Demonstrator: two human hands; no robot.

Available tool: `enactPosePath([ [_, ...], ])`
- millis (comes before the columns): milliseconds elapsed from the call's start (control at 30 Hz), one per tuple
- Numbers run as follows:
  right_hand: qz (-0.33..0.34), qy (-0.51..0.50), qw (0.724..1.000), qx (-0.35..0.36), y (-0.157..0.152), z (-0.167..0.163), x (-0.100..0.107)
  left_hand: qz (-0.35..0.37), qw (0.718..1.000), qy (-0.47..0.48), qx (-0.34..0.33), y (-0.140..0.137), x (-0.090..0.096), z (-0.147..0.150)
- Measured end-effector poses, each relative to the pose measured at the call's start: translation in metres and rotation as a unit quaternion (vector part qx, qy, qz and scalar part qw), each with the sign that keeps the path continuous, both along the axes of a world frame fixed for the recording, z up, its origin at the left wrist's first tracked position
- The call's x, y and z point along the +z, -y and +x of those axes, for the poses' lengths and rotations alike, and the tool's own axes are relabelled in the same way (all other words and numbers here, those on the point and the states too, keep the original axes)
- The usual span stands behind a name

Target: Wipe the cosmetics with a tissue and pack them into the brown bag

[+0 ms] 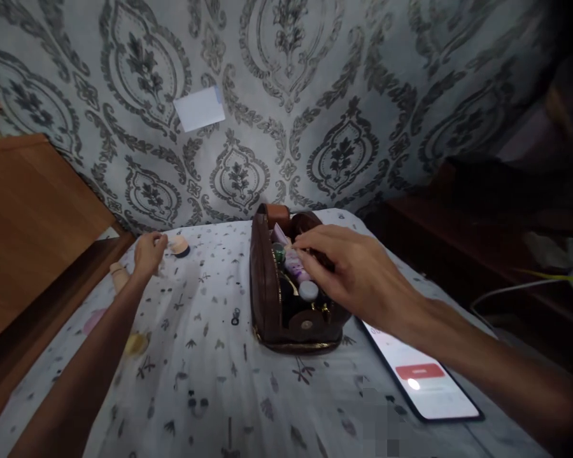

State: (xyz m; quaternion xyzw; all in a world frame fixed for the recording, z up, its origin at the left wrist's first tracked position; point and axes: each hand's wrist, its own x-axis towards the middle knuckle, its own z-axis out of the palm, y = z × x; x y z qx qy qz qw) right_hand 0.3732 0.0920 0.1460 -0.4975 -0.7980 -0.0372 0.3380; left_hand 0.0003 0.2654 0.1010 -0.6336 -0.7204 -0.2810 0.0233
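A brown leather toiletry bag [265,299] stands unzipped on the patterned sheet, packed with small items. Over its opening is my right hand [351,264], fingers stretched out and fingertips at the contents. Beneath those fingers lies a white and purple tube [297,266]; a grey-white round cap [308,291] and a green-topped container [278,253] show beside it. Far to the left, my left hand [149,253] is closed in a pinch near the bed's edge; what its fingertips hold is unclear. Just right of it sits a small round jar [179,245], peach on top and dark below.
A lit phone [430,375] lies right of the bag, partly under my right forearm. By my left arm are a beige bottle [119,277], a yellowish round item [136,344] and a pink item [93,320]. A wooden panel [38,222] borders the left; a white cable [520,289] hangs right.
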Motion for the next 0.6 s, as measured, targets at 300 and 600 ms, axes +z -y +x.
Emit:
enactPosePath([
  [300,0.059,-0.077,0.982,0.161,0.045,-0.049,-0.030,-0.090,0.995,0.019,-0.037,-0.046,-0.035,0.002],
  [600,-0.195,-0.219,0.927,0.233,0.058,-0.098,-0.086,-0.086,0.982,0.134,-0.102,-0.007,-0.031,0.024],
])
